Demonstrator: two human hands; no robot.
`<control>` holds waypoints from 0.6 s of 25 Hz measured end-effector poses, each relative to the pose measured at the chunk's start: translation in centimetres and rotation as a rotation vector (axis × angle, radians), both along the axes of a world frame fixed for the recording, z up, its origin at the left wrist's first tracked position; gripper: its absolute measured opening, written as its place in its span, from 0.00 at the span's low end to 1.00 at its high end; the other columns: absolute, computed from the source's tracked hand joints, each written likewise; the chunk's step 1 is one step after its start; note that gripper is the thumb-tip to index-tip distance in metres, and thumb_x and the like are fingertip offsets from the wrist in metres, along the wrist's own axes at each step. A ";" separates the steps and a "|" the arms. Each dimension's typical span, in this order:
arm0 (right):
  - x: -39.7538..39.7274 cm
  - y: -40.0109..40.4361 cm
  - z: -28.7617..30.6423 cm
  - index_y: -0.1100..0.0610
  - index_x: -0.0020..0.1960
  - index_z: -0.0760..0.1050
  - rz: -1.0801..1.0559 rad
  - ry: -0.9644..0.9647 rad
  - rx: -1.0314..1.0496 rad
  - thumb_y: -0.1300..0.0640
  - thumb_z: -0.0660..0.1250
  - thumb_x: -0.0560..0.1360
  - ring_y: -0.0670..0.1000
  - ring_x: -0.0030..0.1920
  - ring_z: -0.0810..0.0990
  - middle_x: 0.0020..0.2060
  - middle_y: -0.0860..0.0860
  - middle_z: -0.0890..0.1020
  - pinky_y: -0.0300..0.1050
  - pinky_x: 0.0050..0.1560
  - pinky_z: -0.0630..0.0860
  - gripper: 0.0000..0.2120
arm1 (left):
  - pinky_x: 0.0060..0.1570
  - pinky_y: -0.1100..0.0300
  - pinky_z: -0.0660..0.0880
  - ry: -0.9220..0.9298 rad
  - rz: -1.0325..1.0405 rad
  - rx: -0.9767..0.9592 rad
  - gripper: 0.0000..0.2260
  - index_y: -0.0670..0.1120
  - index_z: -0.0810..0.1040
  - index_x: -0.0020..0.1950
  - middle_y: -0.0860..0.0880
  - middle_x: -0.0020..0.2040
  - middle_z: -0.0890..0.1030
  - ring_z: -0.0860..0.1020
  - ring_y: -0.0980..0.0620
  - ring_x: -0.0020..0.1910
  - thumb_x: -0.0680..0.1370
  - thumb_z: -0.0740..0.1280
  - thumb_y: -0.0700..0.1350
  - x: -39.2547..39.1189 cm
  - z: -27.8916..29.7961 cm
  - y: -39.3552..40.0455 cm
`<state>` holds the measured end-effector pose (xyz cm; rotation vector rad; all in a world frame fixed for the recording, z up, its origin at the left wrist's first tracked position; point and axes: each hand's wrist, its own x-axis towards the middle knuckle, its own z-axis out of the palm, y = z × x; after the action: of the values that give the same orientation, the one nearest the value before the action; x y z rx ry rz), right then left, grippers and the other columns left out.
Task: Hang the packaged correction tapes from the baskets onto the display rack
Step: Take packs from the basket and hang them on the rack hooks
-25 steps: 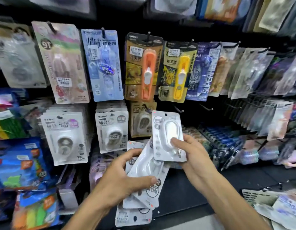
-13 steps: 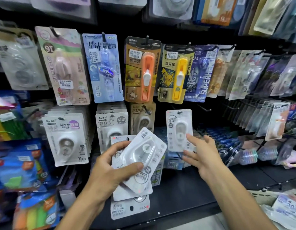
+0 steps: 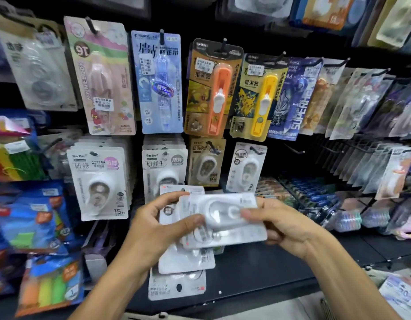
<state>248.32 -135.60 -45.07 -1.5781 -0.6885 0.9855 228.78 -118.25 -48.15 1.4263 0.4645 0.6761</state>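
At centre frame I see my left hand (image 3: 158, 229) gripping about four fanned correction tape packs (image 3: 186, 262) while my right hand (image 3: 285, 229) pinches the top pack (image 3: 225, 218), held sideways.

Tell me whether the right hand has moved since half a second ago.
Yes. The right hand has come down and leftward from the hung white pack to grip the top pack of the left hand's stack.

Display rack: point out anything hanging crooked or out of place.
The white pack on the lower hook hangs tilted, its bottom swung left. The top pack in both hands lies sideways, not yet hung. The rest hangs roughly straight.
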 end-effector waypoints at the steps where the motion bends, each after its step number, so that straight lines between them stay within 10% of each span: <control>1: 0.3 -0.1 0.0 0.58 0.54 0.82 -0.145 0.082 0.122 0.50 0.82 0.63 0.43 0.20 0.68 0.31 0.51 0.82 0.35 0.19 0.61 0.23 | 0.48 0.54 0.83 -0.014 0.025 -0.043 0.24 0.61 0.86 0.52 0.55 0.54 0.87 0.86 0.52 0.51 0.57 0.83 0.52 0.1 0.0 0.1; 7: 0.6 -0.4 -0.3 0.58 0.54 0.80 -0.741 0.263 0.267 0.50 0.75 0.72 0.48 0.23 0.75 0.33 0.52 0.84 0.39 0.21 0.73 0.16 | 0.44 0.56 0.84 -0.053 0.095 -0.090 0.23 0.60 0.86 0.52 0.58 0.52 0.87 0.86 0.52 0.49 0.57 0.80 0.54 0.5 0.1 0.1; 10: -0.1 -0.5 -0.3 0.59 0.54 0.80 -0.724 0.255 0.237 0.52 0.74 0.75 0.49 0.24 0.76 0.31 0.52 0.83 0.40 0.22 0.73 0.13 | 0.56 0.57 0.78 -0.023 0.095 -0.029 0.23 0.62 0.85 0.52 0.63 0.55 0.84 0.81 0.60 0.57 0.57 0.80 0.57 0.4 0.0 -0.5; 15: -0.9 -0.3 0.2 0.59 0.56 0.80 -0.662 0.200 0.381 0.49 0.74 0.71 0.48 0.24 0.75 0.29 0.50 0.82 0.40 0.22 0.72 0.19 | 0.48 0.68 0.70 -0.049 0.072 -0.021 0.22 0.63 0.85 0.51 0.73 0.50 0.81 0.75 0.78 0.49 0.58 0.79 0.57 0.2 -0.2 0.1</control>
<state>247.41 -135.94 -44.90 -1.2188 -0.1669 0.4702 229.03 -118.17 -48.36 1.3751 0.4856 0.7603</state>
